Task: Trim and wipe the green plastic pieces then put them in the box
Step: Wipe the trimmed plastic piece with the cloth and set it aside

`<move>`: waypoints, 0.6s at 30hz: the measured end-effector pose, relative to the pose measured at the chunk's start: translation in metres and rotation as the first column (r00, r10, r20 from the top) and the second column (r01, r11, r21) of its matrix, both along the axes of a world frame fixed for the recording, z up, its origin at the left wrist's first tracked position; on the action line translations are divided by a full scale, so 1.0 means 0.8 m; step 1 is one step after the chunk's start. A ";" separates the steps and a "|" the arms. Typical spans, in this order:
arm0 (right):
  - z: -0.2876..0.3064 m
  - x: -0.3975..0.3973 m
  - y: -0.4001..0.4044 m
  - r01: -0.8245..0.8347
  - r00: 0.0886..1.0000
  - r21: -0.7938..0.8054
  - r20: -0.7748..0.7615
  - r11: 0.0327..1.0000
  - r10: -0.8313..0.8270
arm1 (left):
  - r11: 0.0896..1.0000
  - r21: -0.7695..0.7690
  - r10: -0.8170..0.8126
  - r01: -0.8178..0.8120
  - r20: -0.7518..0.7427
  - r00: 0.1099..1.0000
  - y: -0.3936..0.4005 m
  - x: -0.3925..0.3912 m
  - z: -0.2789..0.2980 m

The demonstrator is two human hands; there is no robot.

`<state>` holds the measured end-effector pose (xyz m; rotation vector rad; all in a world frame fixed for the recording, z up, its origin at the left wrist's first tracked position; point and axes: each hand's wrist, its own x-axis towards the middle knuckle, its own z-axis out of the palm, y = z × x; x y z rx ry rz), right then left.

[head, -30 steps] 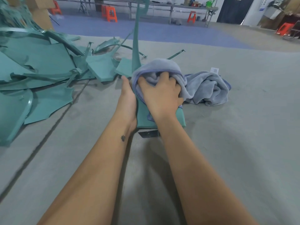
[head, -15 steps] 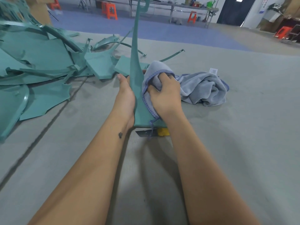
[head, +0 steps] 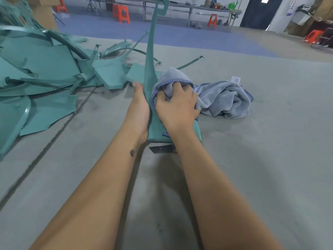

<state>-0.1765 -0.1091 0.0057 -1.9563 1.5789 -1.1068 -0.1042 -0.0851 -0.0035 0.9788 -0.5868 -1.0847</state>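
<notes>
A long green plastic piece [head: 151,56] stands upright on the grey mat, wide at its base and tapering to a looped tip high up. My left hand [head: 139,107] lies flat against its left side with the fingers straight. My right hand [head: 177,107] grips a bunched grey cloth [head: 225,98] and presses it against the piece's right face. The rest of the cloth trails on the mat to the right. A heap of other green plastic pieces [head: 41,69] lies at the left.
A dark flat blade-like tool [head: 161,149] lies on the mat just below the piece's base, partly under my right wrist. A cardboard box [head: 45,13] stands behind the heap at the top left. Orange stools [head: 123,12] and long tables stand far back.
My right hand has slid the cloth down the piece from higher up and then shifted a little. The yellow part of the tool seen half a second ago is now hidden by my wrist.
</notes>
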 end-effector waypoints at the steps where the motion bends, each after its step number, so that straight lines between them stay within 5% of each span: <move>1: 0.000 -0.002 -0.002 -0.020 1.000 0.011 0.018 1.000 0.020 | 1.000 0.015 -0.004 0.004 0.011 1.000 0.001 0.000 0.000; 5: -0.001 -0.019 -0.011 -0.193 0.977 0.100 0.116 0.976 0.181 | 0.997 -0.021 0.083 -0.081 0.126 0.989 0.000 0.005 -0.004; 10: -0.004 -0.040 -0.015 -0.388 0.918 0.155 0.152 0.909 0.366 | 0.986 -0.083 0.153 -0.146 0.089 0.984 0.002 0.020 0.001; 13: -0.006 -0.045 -0.019 -0.358 0.929 0.122 0.152 0.926 0.339 | 0.987 -0.119 0.102 -0.103 -0.012 0.995 0.007 0.021 0.004; 18: -0.015 -0.046 -0.030 -0.155 0.980 0.020 0.130 0.988 0.151 | 0.992 -0.105 0.081 -0.073 0.076 0.994 0.008 0.016 0.001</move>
